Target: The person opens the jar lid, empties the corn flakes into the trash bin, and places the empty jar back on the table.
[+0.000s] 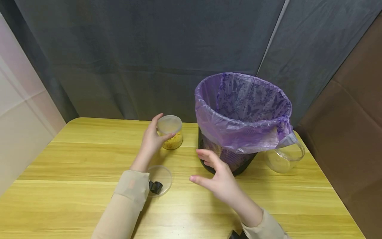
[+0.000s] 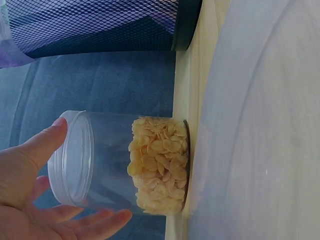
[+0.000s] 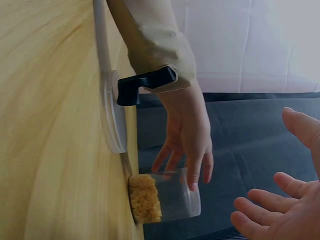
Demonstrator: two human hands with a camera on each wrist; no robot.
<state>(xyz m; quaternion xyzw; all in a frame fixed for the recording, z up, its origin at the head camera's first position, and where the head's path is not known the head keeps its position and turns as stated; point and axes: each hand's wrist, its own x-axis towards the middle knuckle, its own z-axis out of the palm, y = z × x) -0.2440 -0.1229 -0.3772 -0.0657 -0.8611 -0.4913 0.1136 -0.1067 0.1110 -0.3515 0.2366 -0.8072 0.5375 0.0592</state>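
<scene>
A clear round jar (image 1: pixel 174 142) stands upright on the table under a translucent lid (image 2: pixel 71 157). Yellow cereal flakes (image 2: pixel 159 167) fill its lower part. My left hand (image 1: pixel 151 139) is around the jar's upper part, thumb at the lid's edge on one side, the other fingers spread on the far side. Those fingers look fairly straight, and firm contact is hard to make out. My right hand (image 1: pixel 219 177) hovers in front of the bin, holding nothing, thumb and fingers apart. Under my left wrist, a clear round lid (image 1: pixel 165 177) lies on the table.
A black mesh bin (image 1: pixel 201 142) with a purple liner bag (image 1: pixel 235 132) stands right of the jar. Beside the bin, at the right, is a second clear jar (image 1: pixel 280 162), open at the top and partly behind the bag. A dark grey curtain (image 1: pixel 134 59) hangs behind the table.
</scene>
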